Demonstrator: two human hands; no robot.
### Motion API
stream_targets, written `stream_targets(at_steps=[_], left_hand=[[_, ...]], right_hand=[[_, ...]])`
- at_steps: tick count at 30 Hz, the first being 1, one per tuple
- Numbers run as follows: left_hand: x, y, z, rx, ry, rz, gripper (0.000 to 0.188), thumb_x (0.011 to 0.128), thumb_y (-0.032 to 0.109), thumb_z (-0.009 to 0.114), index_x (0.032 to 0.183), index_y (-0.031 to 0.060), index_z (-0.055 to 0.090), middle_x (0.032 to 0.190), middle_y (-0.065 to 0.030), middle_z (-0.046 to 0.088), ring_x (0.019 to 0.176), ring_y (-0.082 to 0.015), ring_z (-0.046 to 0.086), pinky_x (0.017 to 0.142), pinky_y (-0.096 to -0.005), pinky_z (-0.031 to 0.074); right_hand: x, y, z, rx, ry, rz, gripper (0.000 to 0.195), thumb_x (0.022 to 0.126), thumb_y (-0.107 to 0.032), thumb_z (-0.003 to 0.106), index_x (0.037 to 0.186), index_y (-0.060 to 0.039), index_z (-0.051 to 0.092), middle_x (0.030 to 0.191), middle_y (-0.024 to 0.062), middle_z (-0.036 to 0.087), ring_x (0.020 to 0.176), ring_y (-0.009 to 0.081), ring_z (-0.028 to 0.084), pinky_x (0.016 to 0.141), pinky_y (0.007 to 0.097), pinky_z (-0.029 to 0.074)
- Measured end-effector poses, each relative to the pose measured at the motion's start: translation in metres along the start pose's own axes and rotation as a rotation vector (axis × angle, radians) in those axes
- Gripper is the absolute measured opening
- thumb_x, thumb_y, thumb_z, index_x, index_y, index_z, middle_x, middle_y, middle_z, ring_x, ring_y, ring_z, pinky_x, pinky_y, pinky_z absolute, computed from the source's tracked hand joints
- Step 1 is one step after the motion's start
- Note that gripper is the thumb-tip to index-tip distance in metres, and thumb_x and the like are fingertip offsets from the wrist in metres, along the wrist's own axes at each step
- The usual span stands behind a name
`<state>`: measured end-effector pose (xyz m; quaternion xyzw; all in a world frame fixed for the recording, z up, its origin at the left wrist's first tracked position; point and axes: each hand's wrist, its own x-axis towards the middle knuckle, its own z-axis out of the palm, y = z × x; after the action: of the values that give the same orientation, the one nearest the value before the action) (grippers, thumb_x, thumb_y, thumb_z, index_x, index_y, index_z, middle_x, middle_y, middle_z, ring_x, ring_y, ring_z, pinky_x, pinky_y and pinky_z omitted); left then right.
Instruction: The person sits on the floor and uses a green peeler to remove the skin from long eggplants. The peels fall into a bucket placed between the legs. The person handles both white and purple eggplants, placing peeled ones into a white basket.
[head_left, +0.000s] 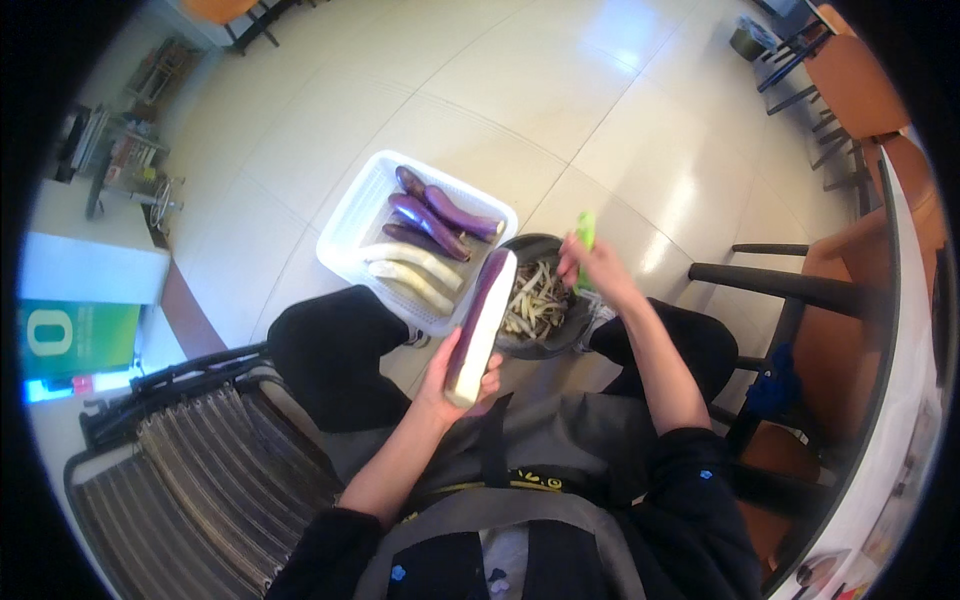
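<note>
My left hand grips the lower end of a long eggplant, which is tilted upward. Pale flesh shows down its right side, while purple skin covers the left. In my right hand is a light green peeler, held apart from the eggplant on its right; its blade is hard to make out. Beneath my hands a dark round basin holds a heap of eggplant peelings. To its left, a white plastic basket contains several purple eggplants and two peeled pale ones.
The basket and basin stand on a tiled floor, close to my knees. A striped folding chair is on my left. Along the right are orange chairs with dark legs and a white table edge. A green box sits at far left.
</note>
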<state>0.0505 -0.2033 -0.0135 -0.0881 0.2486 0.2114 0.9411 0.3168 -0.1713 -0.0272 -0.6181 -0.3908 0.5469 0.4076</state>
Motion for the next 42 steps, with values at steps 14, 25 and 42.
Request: stream_targets(at_steps=[14, 25, 42], left_hand=[[0.047, -0.032, 0.011, -0.043, 0.035, 0.129, 0.030, 0.087, 0.029, 0.042, 0.101, 0.0041, 0.050, 0.078, -0.0107, 0.054, 0.063, -0.0187, 0.053, 0.061, -0.0308, 0.045], [0.040, -0.028, 0.008, 0.077, 0.123, 0.206, 0.026, 0.084, 0.021, 0.045, 0.104, 0.0038, 0.049, 0.089, -0.0088, 0.054, 0.080, -0.0165, 0.055, 0.073, -0.0292, 0.046], [-0.021, -0.036, -0.001, 0.140, 0.023, -0.042, 0.043, 0.091, 0.039, 0.030, 0.113, 0.0061, 0.047, 0.071, -0.0140, 0.050, 0.048, -0.0201, 0.043, 0.047, -0.0273, 0.033]], right_hand=[[-0.081, -0.067, 0.095, 1.185, -0.314, 0.149, 0.033, 0.092, -0.041, 0.032, 0.081, -0.0108, 0.037, 0.053, -0.0027, 0.029, 0.040, 0.0068, 0.025, 0.042, 0.0230, 0.029], [-0.076, -0.072, 0.095, 1.259, -0.269, 0.237, 0.031, 0.092, -0.040, 0.035, 0.080, -0.0112, 0.038, 0.053, -0.0041, 0.027, 0.040, 0.0060, 0.025, 0.042, 0.0224, 0.029], [0.017, 0.031, 0.058, 1.040, 0.394, 0.140, 0.032, 0.093, -0.035, 0.032, 0.076, -0.0086, 0.036, 0.052, -0.0003, 0.032, 0.041, 0.0112, 0.030, 0.040, 0.0263, 0.031]])
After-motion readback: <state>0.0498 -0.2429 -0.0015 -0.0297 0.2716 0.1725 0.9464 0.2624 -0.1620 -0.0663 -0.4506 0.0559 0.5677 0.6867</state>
